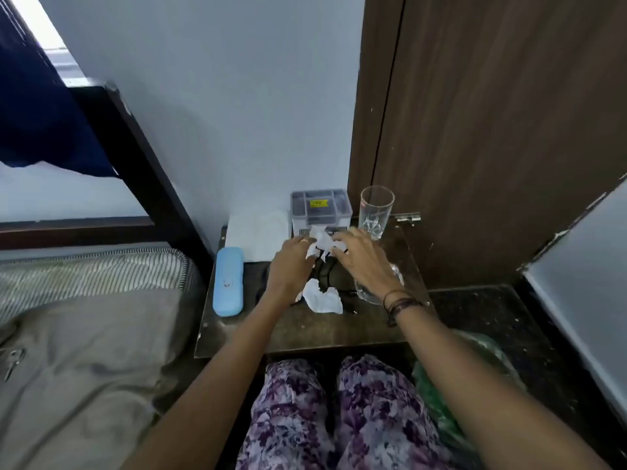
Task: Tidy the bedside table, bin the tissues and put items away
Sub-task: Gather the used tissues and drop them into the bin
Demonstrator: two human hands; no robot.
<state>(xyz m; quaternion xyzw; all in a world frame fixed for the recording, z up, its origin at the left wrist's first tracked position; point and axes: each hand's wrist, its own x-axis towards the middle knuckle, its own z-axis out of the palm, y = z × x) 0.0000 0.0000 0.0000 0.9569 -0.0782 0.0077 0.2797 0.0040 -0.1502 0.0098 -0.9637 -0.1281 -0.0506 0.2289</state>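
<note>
Between both sets of fingertips: crumpled tissue (322, 244), pinched by left hand (292, 266) and right hand (359, 262) in front of grey organizer box (320, 206). Second tissue (322, 298) lies nearer on bedside table (305, 334). Blue case (229, 281) at left edge, glass (376, 212) back right.

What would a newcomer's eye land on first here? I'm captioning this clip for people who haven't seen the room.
First, the left hand and right hand meeting over a crumpled white tissue at the middle of the dark bedside table. A second tissue lies nearer the person. Then the light blue case at the table's left edge, and the clear drinking glass standing at the back right, beside a small grey organizer box.
</note>
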